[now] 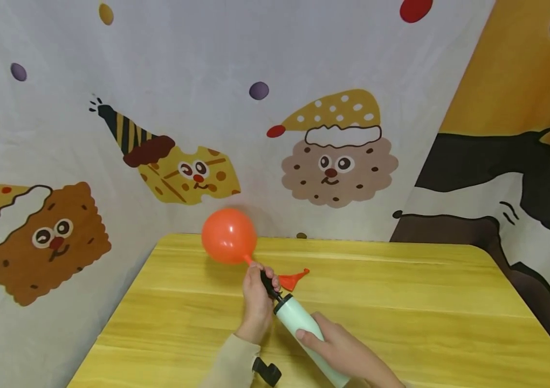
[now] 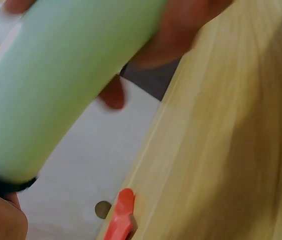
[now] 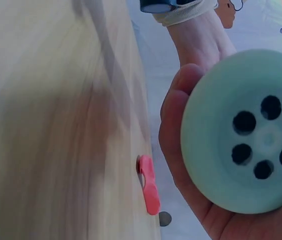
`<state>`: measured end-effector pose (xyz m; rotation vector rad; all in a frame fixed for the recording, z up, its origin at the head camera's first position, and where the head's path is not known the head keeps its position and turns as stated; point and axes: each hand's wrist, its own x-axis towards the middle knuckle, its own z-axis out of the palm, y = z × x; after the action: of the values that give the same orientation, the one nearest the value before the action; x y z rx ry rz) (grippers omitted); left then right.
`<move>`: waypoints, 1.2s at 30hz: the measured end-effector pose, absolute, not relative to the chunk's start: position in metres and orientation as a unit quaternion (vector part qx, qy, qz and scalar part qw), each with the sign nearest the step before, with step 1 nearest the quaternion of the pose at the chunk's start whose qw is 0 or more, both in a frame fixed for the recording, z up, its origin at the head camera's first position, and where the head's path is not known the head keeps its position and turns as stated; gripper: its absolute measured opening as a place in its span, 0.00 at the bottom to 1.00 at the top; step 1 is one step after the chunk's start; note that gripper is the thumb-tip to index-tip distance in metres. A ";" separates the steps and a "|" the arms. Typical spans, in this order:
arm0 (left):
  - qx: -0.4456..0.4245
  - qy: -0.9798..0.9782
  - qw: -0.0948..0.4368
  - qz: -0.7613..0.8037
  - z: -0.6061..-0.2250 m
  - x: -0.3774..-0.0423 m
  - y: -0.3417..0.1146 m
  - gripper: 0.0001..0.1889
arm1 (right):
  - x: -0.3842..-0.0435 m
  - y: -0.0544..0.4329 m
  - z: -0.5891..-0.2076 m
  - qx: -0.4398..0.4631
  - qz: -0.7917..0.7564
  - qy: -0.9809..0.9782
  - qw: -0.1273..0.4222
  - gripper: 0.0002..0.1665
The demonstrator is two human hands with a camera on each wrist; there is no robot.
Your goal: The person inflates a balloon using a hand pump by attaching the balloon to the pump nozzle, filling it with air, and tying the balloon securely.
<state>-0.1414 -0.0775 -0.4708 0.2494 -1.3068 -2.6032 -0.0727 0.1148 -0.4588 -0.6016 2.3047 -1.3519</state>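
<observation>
A mint-green hand balloon pump (image 1: 296,318) slants across the lower middle of the head view. My right hand (image 1: 340,345) grips its barrel, thumb lying along the top. Beyond the barrel's black collar, my left hand (image 1: 257,296) holds the pump's black front end (image 1: 269,284) together with the neck of an orange-red balloon. The round, partly inflated balloon (image 1: 228,236) sticks out past the left fingers. In the right wrist view, the pump's end face (image 3: 268,140) shows a ring of several dark holes.
A limp orange-red balloon (image 1: 293,280) lies on the yellow wood-grain table (image 1: 401,291), just right of my left hand. Behind the table hangs a printed cloth (image 1: 197,64) with cartoon biscuits and cheese. A black wrist mount (image 1: 267,372) sits at the left cuff.
</observation>
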 end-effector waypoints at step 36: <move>0.086 -0.455 0.178 -0.868 -0.473 -0.154 -0.090 0.19 | -0.062 0.103 -0.450 -0.185 -0.400 0.885 0.148 0.35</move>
<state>-0.1535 -0.0897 -0.4731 0.2420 -1.2865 -2.4557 -0.0617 0.1026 -0.4500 -0.5319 2.5454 -1.1510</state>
